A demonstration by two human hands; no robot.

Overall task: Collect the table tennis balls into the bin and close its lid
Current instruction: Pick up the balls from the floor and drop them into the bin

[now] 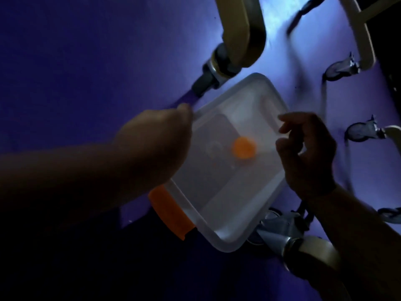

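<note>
Left hand gripping bin rim at far corner, fingers hidden. Right hand released, fingers loosely curled at opposite rim, contact unclear. 1 orange ball visible, blurred, inside or under translucent lid. Orange latch near side. Probably light, flexible, slick plastic; hold by rim edges.

No readable text, label, brand, number or sign shows anywhere.

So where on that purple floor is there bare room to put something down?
The widest bare floor lies left of the bin and the caster above it. To the bin's right it is crowded: more casters and furniture legs close together.
</note>
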